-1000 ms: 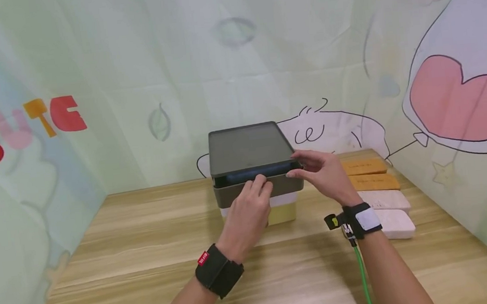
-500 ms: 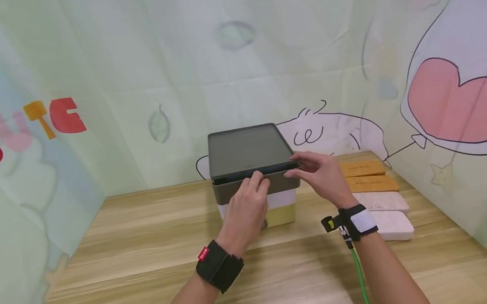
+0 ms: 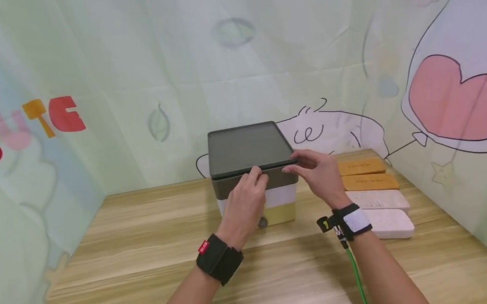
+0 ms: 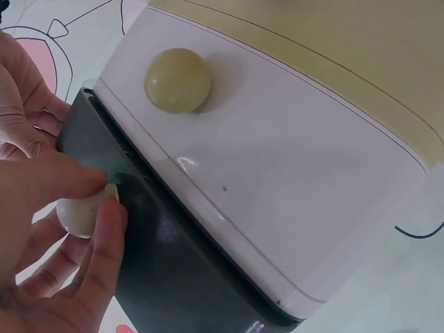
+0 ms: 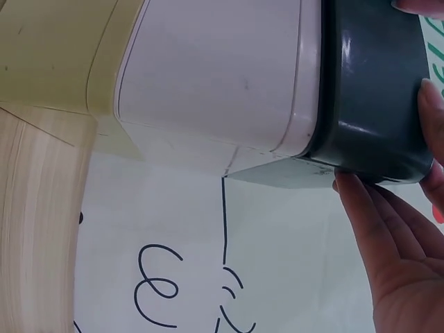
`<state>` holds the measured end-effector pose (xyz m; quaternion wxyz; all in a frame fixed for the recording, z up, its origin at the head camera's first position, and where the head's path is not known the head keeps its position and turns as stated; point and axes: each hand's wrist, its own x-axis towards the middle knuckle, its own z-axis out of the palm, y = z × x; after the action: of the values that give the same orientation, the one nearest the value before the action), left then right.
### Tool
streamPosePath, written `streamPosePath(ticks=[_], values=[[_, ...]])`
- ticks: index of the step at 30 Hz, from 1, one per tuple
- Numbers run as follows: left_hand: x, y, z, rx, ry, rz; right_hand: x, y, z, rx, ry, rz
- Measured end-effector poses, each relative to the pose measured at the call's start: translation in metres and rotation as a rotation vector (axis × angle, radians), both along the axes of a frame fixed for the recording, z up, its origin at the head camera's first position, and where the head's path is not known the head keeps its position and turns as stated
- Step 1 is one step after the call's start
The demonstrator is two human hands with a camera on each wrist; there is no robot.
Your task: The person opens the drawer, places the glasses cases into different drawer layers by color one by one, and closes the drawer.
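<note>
A small desktop drawer box with a dark grey top (image 3: 247,147) stands on the table. Its dark grey upper drawer (image 3: 225,188) has only a thin dark gap under the top. My left hand (image 3: 242,212) pinches that drawer's white round knob (image 4: 78,218) between thumb and fingers. At the drawer's right front corner, my right hand (image 3: 324,178) holds on, thumb on the front and fingers along the side. Below come a white drawer (image 4: 277,187) with a yellowish knob (image 4: 177,80) and a yellow drawer (image 3: 281,213) with a dark knob (image 3: 262,222).
Two orange oblong cases (image 3: 370,182) and two white ones (image 3: 389,224) lie in a row to the right of the box. A green cable (image 3: 359,277) hangs from the right wrist strap. Printed cloth (image 3: 133,84) walls in the table's back and sides.
The upper drawer has slid in toward the box, and the opening that showed something dark blue has narrowed to a slit. Both hands have moved slightly forward with it.
</note>
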<state>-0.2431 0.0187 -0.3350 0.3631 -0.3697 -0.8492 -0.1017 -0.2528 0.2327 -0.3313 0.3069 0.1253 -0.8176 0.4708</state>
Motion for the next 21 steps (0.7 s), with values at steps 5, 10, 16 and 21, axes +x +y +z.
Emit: streamPosePath(ticks=[5, 10, 16, 21], values=[[-0.0034, 0.0007, 0.0, -0.012, 0.012, 0.02, -0.0027, -0.0042, -0.0013, -0.026, 0.038, -0.031], [-0.0062, 0.0006, -0.0004, -0.024, 0.013, 0.036, -0.0053, -0.0067, -0.0032, -0.032, 0.069, -0.069], [-0.0092, 0.0, -0.0004, -0.022, 0.032, 0.043, -0.0066, -0.009, -0.0034, -0.03, 0.097, -0.098], [-0.01, -0.0002, -0.0017, -0.008, 0.055, 0.053, -0.0063, -0.0095, -0.0029, -0.029, 0.097, -0.1]])
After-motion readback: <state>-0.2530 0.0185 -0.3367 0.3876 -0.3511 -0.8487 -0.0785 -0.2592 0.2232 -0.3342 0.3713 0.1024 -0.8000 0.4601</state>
